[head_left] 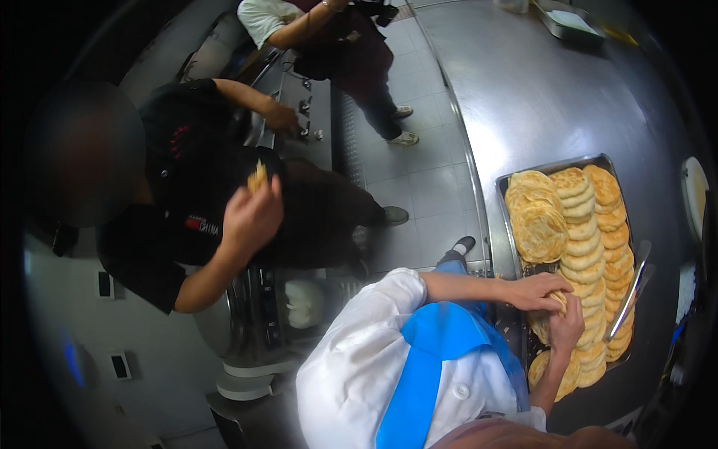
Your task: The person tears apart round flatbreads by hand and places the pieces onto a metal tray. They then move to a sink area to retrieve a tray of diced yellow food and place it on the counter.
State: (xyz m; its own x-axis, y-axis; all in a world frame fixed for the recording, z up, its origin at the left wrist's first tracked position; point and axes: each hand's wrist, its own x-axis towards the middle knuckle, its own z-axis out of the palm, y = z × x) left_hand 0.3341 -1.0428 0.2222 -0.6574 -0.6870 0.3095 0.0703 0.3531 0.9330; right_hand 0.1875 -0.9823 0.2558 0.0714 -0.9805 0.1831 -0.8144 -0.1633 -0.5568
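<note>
My left hand (pixel 538 292) and my right hand (pixel 566 325) meet over a metal tray (pixel 507 224) of round flatbreads. Between them they pinch a small piece of flatbread (pixel 558 299), partly hidden by the fingers. Below lie overlapping rows: flaky, layered flatbreads (pixel 538 233) on the near side, pale thick ones (pixel 583 261) in the middle, and browner ones (pixel 615 252) on the far side. Metal tongs (pixel 622 306) rest on the far row. Crumbs dot the exposed tray bottom beside my left wrist.
The tray stands on a stainless steel table (pixel 482 84). A metal pan (pixel 569 25) sits at its far end. Behind me, a co-worker in black (pixel 190 168) holds a food piece (pixel 258 178) beside a cooking range (pixel 308 101). Another person (pixel 348 50) stands farther along the tiled aisle (pixel 426 185).
</note>
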